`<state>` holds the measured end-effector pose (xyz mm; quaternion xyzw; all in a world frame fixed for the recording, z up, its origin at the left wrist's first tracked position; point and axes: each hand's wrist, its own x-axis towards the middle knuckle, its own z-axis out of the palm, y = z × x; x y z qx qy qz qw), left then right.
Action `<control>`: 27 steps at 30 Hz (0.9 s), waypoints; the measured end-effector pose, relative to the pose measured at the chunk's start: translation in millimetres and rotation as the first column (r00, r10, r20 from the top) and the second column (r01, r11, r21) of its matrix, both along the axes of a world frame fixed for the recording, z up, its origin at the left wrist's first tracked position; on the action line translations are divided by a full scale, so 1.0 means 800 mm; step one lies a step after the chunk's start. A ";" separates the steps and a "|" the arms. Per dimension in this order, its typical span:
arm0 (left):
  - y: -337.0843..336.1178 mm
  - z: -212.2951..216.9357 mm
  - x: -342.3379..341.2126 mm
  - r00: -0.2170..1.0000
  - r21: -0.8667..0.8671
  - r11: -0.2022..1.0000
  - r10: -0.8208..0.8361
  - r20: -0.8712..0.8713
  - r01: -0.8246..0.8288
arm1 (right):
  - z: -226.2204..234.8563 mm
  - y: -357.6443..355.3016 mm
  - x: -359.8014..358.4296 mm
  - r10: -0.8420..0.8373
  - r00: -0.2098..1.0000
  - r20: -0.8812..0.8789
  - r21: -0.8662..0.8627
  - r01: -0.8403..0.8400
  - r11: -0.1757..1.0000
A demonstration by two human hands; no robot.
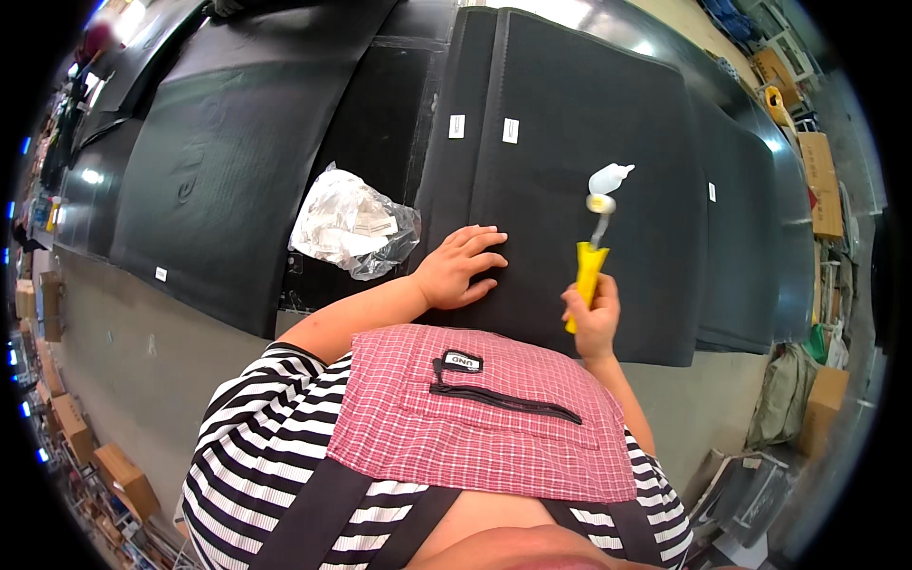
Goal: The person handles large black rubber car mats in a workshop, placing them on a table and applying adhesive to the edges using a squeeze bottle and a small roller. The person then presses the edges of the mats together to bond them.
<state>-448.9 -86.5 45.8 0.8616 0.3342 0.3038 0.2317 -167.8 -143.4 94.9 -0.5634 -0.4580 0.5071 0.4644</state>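
Note:
My right hand (596, 313) is closed round the yellow handle of a hand roller (589, 271). Its metal shank points away from me to a small round pale head, held over a large black mat (589, 114). Just beyond that head a white squeeze bottle (609, 179) lies on its side, nozzle to the right. On the near left part of the same mat rests my left hand (461, 268), fingers spread and nothing in them. Left of it sits a clear plastic bag (353, 223) of white labels. Small white labels (511, 130) are stuck on the mats.
Another black mat (218, 161) with raised lettering covers the table's left side. More dark sheets (741, 237) lie at the right. Cardboard boxes (821, 185) stand beyond the right edge, and several more line the far left. A person (98, 40) is at the upper left.

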 end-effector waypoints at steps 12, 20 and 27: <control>-0.014 0.004 0.011 0.994 0.062 0.997 0.043 -0.104 -0.036 | -0.024 0.067 0.161 -0.336 0.764 0.551 0.151 0.304 0.941; -0.046 0.006 0.017 0.972 0.026 0.984 0.177 -0.156 -0.175 | -0.023 0.026 0.095 -0.248 0.913 0.324 0.254 0.169 0.952; -0.092 0.011 -0.013 0.988 -0.061 0.991 0.114 -0.103 -0.121 | 0.026 0.091 -0.097 0.314 0.814 0.488 0.121 -0.420 0.900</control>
